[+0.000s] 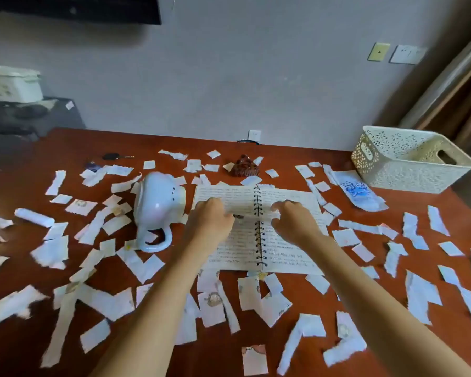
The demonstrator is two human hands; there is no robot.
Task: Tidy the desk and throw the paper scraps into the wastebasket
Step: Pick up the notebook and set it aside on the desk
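At desk (pixel 283 155) centre: open spiral notebook (pixel 239 248), left grip (pixel 211 219) and right grip (pixel 294 219) knuckles-up on its pages, fingers curled; whether they hold anything, can't tell. Paper scraps (pixel 144 263) all over desk, none visible in cream basket (pixel 408 172) at far right corner. Step, prob.: clearing the notebook; next calls for pinching scraps up w/o creasing pages, then carrying to basket.

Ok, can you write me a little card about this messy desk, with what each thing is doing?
desk: red-brown, covered in torn paper scraps
notebook: spiral-bound, open in the middle
left hand: on the left page, fingers curled
right hand: on the right page, fingers curled
mug: white, lying on its side left of notebook
basket: cream, far right corner
hair clip: brown, behind notebook
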